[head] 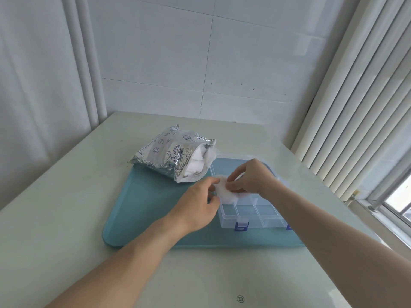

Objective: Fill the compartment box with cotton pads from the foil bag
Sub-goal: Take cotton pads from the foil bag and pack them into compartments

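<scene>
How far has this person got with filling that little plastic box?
Early on, it seems. Done: the foil bag lies open on the blue mat, white pads showing at its mouth. In hand: the left hand and right hand together hold cotton pads over the compartment box. Left: the near compartments that show look empty; those under the hands are hidden.

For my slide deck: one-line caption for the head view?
Both hands press cotton pads into the clear compartment box.
</scene>
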A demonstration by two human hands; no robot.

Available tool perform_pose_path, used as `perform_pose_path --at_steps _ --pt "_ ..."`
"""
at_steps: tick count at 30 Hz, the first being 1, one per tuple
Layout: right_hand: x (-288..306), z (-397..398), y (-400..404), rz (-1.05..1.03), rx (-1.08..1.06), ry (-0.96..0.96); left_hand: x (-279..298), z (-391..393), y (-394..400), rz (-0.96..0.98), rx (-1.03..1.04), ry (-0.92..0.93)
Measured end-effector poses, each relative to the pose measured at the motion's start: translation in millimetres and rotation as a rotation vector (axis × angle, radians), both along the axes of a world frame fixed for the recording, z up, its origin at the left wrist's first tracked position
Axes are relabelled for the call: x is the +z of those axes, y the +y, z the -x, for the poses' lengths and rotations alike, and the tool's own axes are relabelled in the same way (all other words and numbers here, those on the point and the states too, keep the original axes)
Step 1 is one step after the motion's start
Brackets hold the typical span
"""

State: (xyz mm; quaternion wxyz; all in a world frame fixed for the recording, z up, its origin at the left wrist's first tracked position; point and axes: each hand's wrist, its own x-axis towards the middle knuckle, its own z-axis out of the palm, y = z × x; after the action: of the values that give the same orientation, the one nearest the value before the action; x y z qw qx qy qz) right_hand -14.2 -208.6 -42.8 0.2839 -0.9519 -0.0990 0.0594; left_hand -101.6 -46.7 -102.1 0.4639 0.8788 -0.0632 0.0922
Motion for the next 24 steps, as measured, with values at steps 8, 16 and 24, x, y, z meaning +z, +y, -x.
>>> perform_pose_path --at_steps 8,16,24 --pt "7 4 -3 0.181 0.244 0.031 -3 -2 0 -0.038 -0.035 -0.053" --pt "16 -6 11 0.386 0.380 0.123 -4 -4 1 -0.027 -0.041 -0.038" --pt "37 -11 25 0.501 0.343 0.099 4 2 5 0.022 -0.074 0.038"
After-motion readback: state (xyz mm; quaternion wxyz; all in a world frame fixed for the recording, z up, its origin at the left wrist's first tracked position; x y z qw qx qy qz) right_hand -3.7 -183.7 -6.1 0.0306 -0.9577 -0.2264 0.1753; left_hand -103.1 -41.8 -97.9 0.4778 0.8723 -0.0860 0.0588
